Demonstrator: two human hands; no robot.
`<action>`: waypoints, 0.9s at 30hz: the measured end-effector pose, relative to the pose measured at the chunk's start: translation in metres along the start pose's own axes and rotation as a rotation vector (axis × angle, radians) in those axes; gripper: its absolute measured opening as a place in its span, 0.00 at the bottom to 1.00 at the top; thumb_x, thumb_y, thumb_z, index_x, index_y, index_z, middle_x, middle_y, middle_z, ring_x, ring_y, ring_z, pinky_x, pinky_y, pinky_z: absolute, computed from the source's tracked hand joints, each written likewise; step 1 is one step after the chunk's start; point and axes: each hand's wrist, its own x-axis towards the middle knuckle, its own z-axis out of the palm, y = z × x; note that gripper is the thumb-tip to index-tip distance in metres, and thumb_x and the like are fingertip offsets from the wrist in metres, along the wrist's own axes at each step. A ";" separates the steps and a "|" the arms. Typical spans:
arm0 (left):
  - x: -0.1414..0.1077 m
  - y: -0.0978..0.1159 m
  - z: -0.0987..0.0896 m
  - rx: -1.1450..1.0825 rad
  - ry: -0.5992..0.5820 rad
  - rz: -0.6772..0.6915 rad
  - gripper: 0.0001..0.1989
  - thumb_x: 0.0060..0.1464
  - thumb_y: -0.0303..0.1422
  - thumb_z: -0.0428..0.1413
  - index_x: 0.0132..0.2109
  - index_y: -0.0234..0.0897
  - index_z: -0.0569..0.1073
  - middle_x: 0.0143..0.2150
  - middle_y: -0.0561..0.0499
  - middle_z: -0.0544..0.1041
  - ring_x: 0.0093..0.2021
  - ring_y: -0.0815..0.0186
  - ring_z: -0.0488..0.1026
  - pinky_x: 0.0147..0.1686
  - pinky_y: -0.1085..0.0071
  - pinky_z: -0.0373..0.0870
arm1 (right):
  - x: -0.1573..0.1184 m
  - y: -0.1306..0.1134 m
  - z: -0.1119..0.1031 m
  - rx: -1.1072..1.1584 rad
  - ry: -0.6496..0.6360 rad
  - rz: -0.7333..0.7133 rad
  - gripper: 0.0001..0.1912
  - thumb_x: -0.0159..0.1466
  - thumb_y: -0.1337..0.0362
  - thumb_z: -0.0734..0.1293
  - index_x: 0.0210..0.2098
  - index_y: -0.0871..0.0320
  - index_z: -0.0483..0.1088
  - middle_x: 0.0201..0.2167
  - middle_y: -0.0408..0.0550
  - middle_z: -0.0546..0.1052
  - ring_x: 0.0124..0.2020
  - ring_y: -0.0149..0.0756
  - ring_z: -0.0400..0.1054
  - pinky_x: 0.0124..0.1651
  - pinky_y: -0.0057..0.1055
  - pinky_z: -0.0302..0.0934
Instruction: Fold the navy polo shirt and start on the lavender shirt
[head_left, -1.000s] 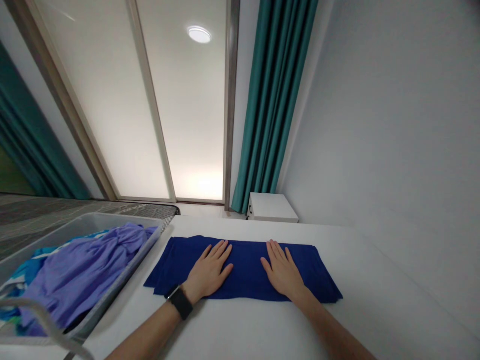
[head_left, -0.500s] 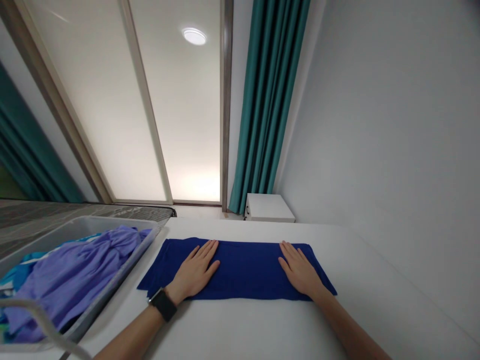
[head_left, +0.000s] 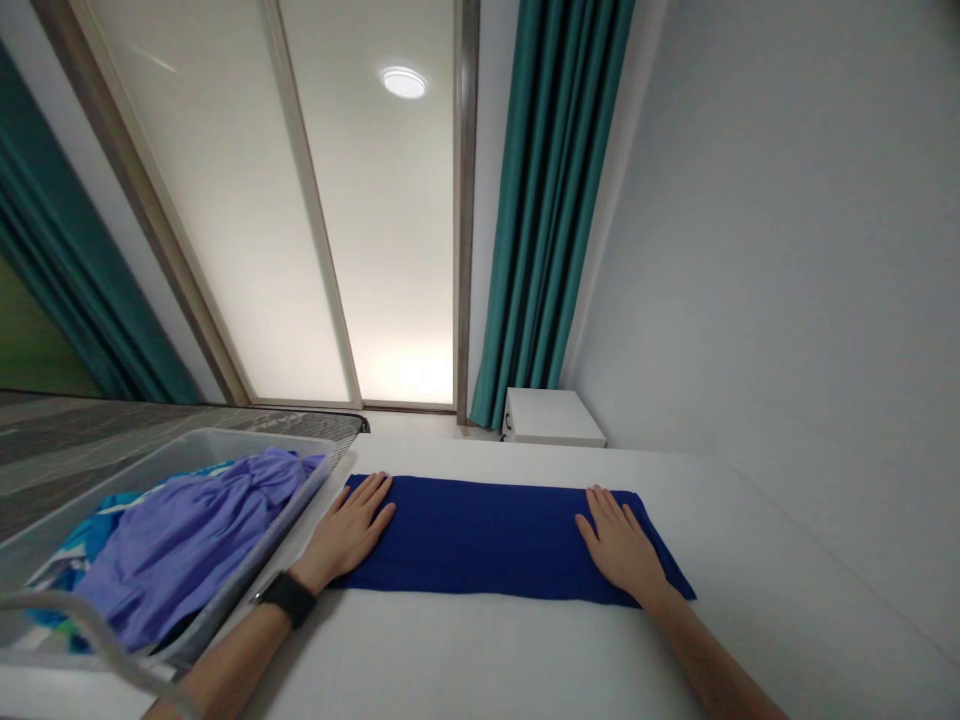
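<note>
A dark blue folded cloth [head_left: 487,540], its garment kind not clear, lies flat as a long strip on the white table [head_left: 480,660]. My left hand [head_left: 346,532] rests palm down over its left end, fingers stretched out and slightly apart, covering that edge. A black watch is on the left wrist. Near the right end, my right hand [head_left: 620,545] lies flat on the cloth with its fingers extended. Neither hand grips the fabric.
Left of the cloth stands a grey plastic bin [head_left: 262,545] holding a purple garment [head_left: 202,530] and blue patterned cloth [head_left: 97,530]. A pale curved bar [head_left: 105,635] crosses the lower left. Beyond the table are a small white cabinet [head_left: 553,415] and a green curtain [head_left: 551,220].
My left hand has slid left across the cloth to its end. The right hand stays flat near the right end. The view has shifted slightly left.
</note>
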 end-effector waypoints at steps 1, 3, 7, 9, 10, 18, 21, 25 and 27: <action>0.001 -0.001 0.001 -0.008 0.007 -0.007 0.28 0.67 0.43 0.38 0.68 0.36 0.57 0.70 0.46 0.55 0.70 0.61 0.51 0.66 0.55 0.49 | 0.000 0.000 0.000 0.000 -0.002 0.002 0.35 0.69 0.52 0.48 0.67 0.70 0.53 0.68 0.59 0.55 0.69 0.45 0.45 0.68 0.48 0.39; 0.002 -0.003 0.002 -0.019 0.023 -0.019 0.27 0.67 0.42 0.39 0.68 0.38 0.58 0.70 0.46 0.56 0.70 0.61 0.52 0.65 0.55 0.50 | 0.000 0.000 0.000 -0.007 -0.006 0.004 0.35 0.69 0.52 0.48 0.67 0.70 0.52 0.68 0.59 0.55 0.69 0.44 0.44 0.69 0.48 0.39; 0.006 -0.004 0.001 -0.023 0.017 -0.035 0.26 0.66 0.42 0.39 0.67 0.39 0.60 0.69 0.46 0.58 0.69 0.60 0.54 0.64 0.54 0.51 | 0.000 0.001 -0.001 0.003 -0.004 0.000 0.35 0.69 0.52 0.47 0.67 0.70 0.53 0.67 0.58 0.56 0.69 0.44 0.45 0.68 0.47 0.39; 0.008 -0.005 -0.001 -0.019 0.017 -0.040 0.26 0.66 0.40 0.39 0.66 0.40 0.61 0.68 0.46 0.60 0.68 0.59 0.56 0.63 0.53 0.53 | 0.000 0.001 -0.002 0.024 -0.002 -0.009 0.34 0.69 0.52 0.47 0.66 0.69 0.54 0.67 0.58 0.57 0.69 0.44 0.47 0.68 0.47 0.40; 0.010 -0.005 -0.002 -0.017 0.020 -0.041 0.25 0.66 0.40 0.39 0.66 0.41 0.62 0.68 0.46 0.61 0.68 0.59 0.57 0.63 0.52 0.53 | 0.000 0.001 -0.003 0.030 -0.001 -0.013 0.34 0.69 0.52 0.47 0.66 0.68 0.55 0.67 0.57 0.57 0.69 0.44 0.47 0.68 0.47 0.40; 0.008 -0.005 0.004 0.039 0.051 -0.044 0.24 0.65 0.39 0.40 0.64 0.43 0.64 0.67 0.46 0.63 0.67 0.56 0.58 0.64 0.46 0.47 | 0.007 0.010 0.000 0.037 -0.005 -0.024 0.34 0.69 0.53 0.47 0.66 0.68 0.55 0.67 0.58 0.57 0.69 0.44 0.47 0.68 0.47 0.40; 0.007 -0.002 0.000 0.062 0.091 -0.030 0.24 0.65 0.38 0.40 0.64 0.42 0.64 0.65 0.45 0.65 0.66 0.55 0.59 0.66 0.44 0.39 | 0.009 0.012 0.000 0.054 -0.003 -0.017 0.33 0.69 0.53 0.48 0.66 0.68 0.56 0.67 0.58 0.57 0.69 0.44 0.47 0.69 0.47 0.39; 0.003 0.024 -0.010 -0.004 0.133 0.157 0.26 0.67 0.42 0.40 0.68 0.40 0.58 0.69 0.46 0.59 0.69 0.58 0.54 0.67 0.51 0.44 | 0.004 -0.004 -0.012 0.076 0.052 -0.061 0.32 0.70 0.54 0.47 0.65 0.69 0.56 0.67 0.58 0.58 0.69 0.43 0.46 0.69 0.47 0.38; -0.001 0.044 -0.013 -0.053 0.112 0.337 0.26 0.68 0.44 0.39 0.69 0.44 0.53 0.70 0.50 0.56 0.69 0.61 0.52 0.67 0.55 0.46 | -0.002 -0.021 -0.020 0.079 0.100 -0.133 0.33 0.71 0.53 0.46 0.66 0.69 0.55 0.68 0.57 0.56 0.70 0.42 0.44 0.70 0.47 0.35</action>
